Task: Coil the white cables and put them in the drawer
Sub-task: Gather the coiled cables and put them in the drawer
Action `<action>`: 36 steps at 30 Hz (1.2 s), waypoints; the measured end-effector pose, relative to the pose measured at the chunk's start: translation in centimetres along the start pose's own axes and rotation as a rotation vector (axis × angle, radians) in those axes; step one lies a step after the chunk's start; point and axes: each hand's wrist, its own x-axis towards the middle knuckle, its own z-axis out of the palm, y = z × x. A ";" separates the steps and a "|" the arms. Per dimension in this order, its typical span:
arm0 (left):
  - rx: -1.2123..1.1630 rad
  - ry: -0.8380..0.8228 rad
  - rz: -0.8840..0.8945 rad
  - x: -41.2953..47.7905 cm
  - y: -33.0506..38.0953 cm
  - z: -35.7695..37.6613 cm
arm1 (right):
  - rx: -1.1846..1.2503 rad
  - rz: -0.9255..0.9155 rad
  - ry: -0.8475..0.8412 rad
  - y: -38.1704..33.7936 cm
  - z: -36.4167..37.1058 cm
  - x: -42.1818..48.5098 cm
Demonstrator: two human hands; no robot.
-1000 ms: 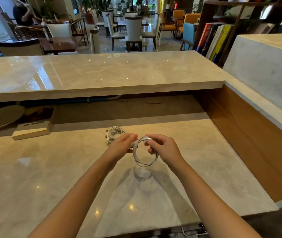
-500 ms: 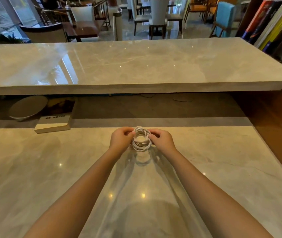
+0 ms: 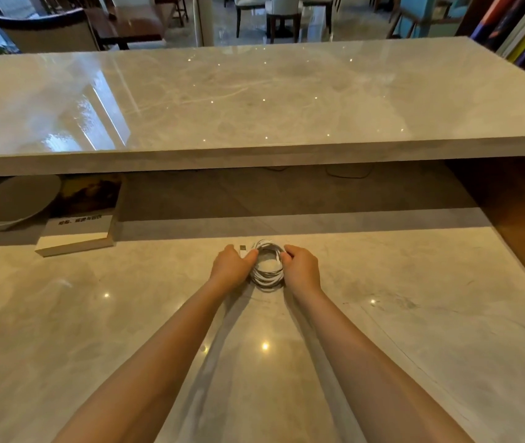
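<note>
Coiled white cables [image 3: 267, 265] lie stacked in a round bundle on the lower marble counter [image 3: 414, 314], near its far edge. My left hand [image 3: 232, 266] grips the bundle's left side, and a white USB plug [image 3: 243, 250] sticks out just above its fingers. My right hand [image 3: 301, 270] holds the bundle's right side. Both hands rest low on the counter with the coils between them. I cannot tell how many separate cables make up the bundle. No drawer is in view.
A thick book [image 3: 78, 228] lies at the back left, beside a round grey disc [image 3: 14, 199] under the raised marble ledge [image 3: 254, 155]. A wooden side wall [image 3: 523, 219] closes the right. Thin dark wires [image 3: 347, 172] lie under the ledge.
My hands carried the held coil forward and down onto the second coil on the counter. Both hands now hold the coils together. My head tilted down and moved closer.
</note>
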 end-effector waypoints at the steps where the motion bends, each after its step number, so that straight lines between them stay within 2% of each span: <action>1: -0.075 -0.072 -0.048 0.4 0.3 -0.2 | 0.025 -0.001 -0.007 -0.1 -0.2 -0.2; 5: -0.333 -0.280 -0.087 0.9 0.6 -1.0 | 0.187 0.029 -0.026 0.3 -1.0 -0.7; 12: -0.565 -0.384 -0.045 -1.8 3.2 0.6 | 0.305 0.019 0.007 1.0 -4.3 -3.0; 16: -0.616 -0.428 0.092 -3.5 5.7 2.6 | 0.308 0.032 0.114 2.1 -7.9 -3.9; 21: -0.571 -0.489 0.273 -7.6 9.0 5.7 | 0.319 0.037 0.233 5.0 -12.8 -6.9; 27: -0.566 -0.492 0.429 -14.0 10.1 9.0 | 0.371 0.053 0.346 8.0 -17.2 -12.5; 30: -0.580 -0.549 0.557 -17.5 9.7 10.6 | 0.351 0.031 0.387 10.2 -18.5 -15.9; 33: -0.625 -0.630 0.539 -20.7 8.0 12.8 | 0.325 0.014 0.353 12.9 -19.4 -19.4; 36: -0.728 -0.682 0.438 -23.6 5.8 14.6 | 0.253 0.040 0.221 16.1 -20.3 -22.5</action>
